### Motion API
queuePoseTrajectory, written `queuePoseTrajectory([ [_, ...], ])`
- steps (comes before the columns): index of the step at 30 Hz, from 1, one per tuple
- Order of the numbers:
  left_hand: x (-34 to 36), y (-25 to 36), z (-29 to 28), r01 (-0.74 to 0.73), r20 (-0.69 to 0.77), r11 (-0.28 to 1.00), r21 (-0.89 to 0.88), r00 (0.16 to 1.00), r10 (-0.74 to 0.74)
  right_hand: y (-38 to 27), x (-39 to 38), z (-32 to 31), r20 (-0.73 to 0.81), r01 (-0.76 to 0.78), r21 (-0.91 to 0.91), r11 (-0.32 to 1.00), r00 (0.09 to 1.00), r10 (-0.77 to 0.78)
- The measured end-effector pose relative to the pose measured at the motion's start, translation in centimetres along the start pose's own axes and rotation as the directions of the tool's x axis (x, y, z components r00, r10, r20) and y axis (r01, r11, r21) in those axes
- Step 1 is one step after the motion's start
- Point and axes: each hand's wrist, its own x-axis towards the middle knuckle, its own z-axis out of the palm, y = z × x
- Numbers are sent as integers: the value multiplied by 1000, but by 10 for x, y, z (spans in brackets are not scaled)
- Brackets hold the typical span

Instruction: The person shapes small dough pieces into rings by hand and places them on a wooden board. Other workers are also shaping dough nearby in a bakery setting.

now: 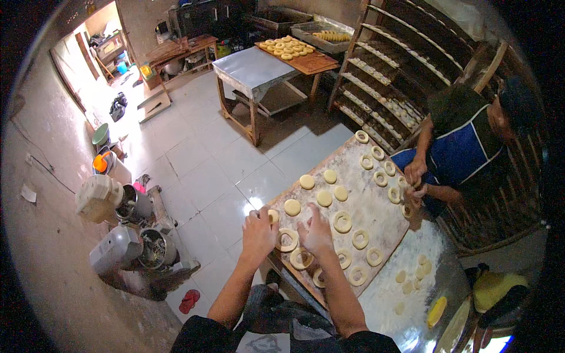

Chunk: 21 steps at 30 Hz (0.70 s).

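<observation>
My left hand (259, 236) is at the left edge of a floured wooden board (385, 203), its fingers closed on a pale dough round (273, 216). To its right, my right hand (318, 236) hovers low over the board with thumb and forefinger apart and nothing visible between them. Beyond my hands lie several flat dough rounds, among them one (292, 207) just ahead of the gap between them. Dough rings surround my right hand: one (287, 240) to its left, another (342, 222) to its right. Part of one ring (319, 277) is hidden under my right forearm.
A co-worker in a blue apron (462, 154) handles dough rings at the board's right edge. Dough scraps (421, 273) lie on the floured metal table (382, 300). Behind stand a shelf rack (376, 73) and a metal-topped table (253, 67). Mixers (118, 250) stand at left.
</observation>
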Motion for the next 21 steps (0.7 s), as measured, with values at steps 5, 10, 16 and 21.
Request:
queuePoseTrajectory([
  [5,-14,-3,9,-134,80,987,88,989,127,-6,-7,23,163,139,-417,898,984,-76],
  [10,4,-14,17,19,-51,999,51,999,-16,9,21,28,-79,72,-278,958,992,-97],
  [16,39,-31,34,-232,-15,973,-7,973,231,3,73,40,70,277,-188,942,961,-268],
  [21,24,10,23,-346,-94,881,-324,938,334,31,29,5,-143,210,542,813,977,-157],
])
